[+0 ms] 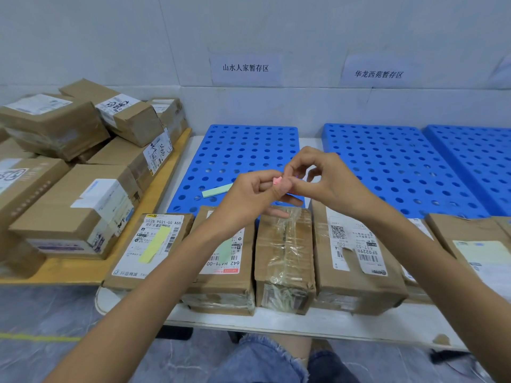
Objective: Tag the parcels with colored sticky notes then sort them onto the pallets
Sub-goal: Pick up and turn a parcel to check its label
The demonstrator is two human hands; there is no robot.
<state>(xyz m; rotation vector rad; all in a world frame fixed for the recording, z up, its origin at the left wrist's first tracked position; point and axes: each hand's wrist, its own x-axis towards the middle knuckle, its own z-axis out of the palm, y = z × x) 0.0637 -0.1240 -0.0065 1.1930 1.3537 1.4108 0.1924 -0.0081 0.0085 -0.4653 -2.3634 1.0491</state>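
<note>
In the middle of the frame both hands meet over the near edge of a blue pallet (pixel 243 150). The left hand (pixel 255 196) has its fingers curled and pinches a pink sticky note (pixel 277 180) against its thumb, and the right hand (pixel 327 179) nips the same note from the other side with thumb and forefinger, its other fingers arched loosely. I cannot tell whether a single sheet or a small pad is held. The note is light, thin and floppy, and sticky on one face, so it is likely to curl or cling to skin. It is best held by a non-sticky edge and pressed flat onto a parcel's smooth label. Just below the hands a taped parcel (pixel 284 252) carries no tag; it seems the next to be marked. To its left, one parcel (pixel 130 268) bears a yellow note (pixel 154 244) and another (pixel 221 286) a green note (pixel 225 251). A green strip of notes (pixel 217 190) lies on the pallet. The boxes look stiff and modest in weight, and are best taken by their two sides.
</note>
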